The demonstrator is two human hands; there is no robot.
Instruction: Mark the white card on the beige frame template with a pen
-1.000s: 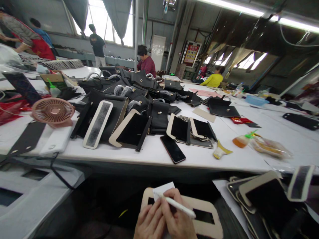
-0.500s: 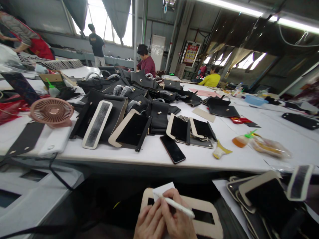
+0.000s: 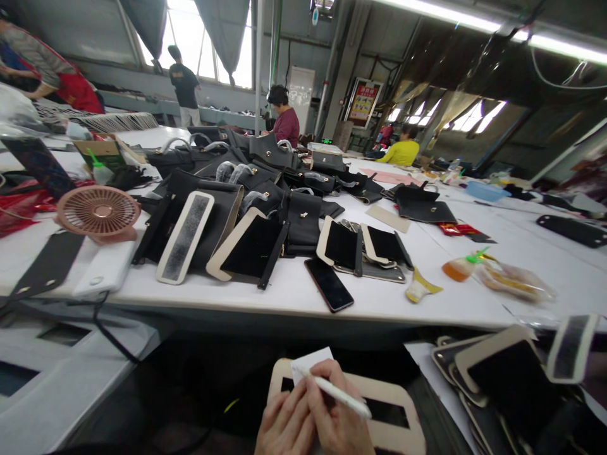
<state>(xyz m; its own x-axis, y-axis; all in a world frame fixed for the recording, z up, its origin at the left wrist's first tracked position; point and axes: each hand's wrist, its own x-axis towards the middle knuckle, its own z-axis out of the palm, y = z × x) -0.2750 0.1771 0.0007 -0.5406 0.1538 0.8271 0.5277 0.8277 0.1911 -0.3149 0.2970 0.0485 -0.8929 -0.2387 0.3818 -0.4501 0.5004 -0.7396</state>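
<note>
My right hand (image 3: pixel 339 404) is closed round a white pen (image 3: pixel 344 397), its tip end on a small piece of white paper (image 3: pixel 308 361). Beside it, my left hand (image 3: pixel 287 424) has its fingers together and bent over the paper, holding it down. Under both hands lies a beige rounded frame-shaped piece (image 3: pixel 396 436) with a black middle, low in front of me. The hands cover most of the paper, so any writing on it cannot be made out.
The white table (image 3: pixel 265 302) bears a heap of black bags (image 3: pixel 303 215), a phone (image 3: pixel 329 284) and a pink fan (image 3: pixel 99 212). Beige-edged black pieces (image 3: pixel 507 373) are stacked at my right. A cable (image 3: pixel 114 335) hangs at the left. Several people work farther back.
My hands, the pen and the paper stay almost in place. At the back, the person in the maroon top has shifted slightly to the right.
</note>
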